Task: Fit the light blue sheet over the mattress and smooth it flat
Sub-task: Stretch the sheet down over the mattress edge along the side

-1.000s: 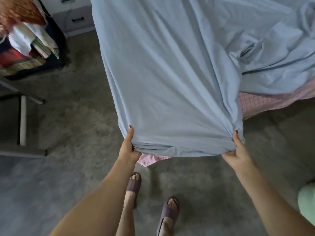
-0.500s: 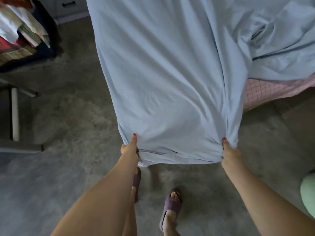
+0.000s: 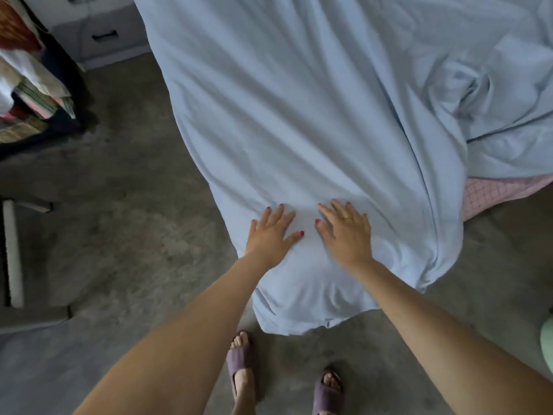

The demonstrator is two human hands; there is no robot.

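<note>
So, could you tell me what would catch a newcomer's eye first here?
The light blue sheet draped over the bed's end fills the centre. The left hand and right hand press flat on it, side by side. At right, pink checked bedding peeks out beneath rumpled folds.

No text, label, brand, number or sign can be read anywhere in the frame. The light blue sheet (image 3: 299, 130) filling the middle is plain, the pink cloth (image 3: 496, 190) showing at the right edge carries only a grid of thin lines, and the stacked fabrics (image 3: 27, 94) at the upper left show stripes and patterns but no letters.
</note>
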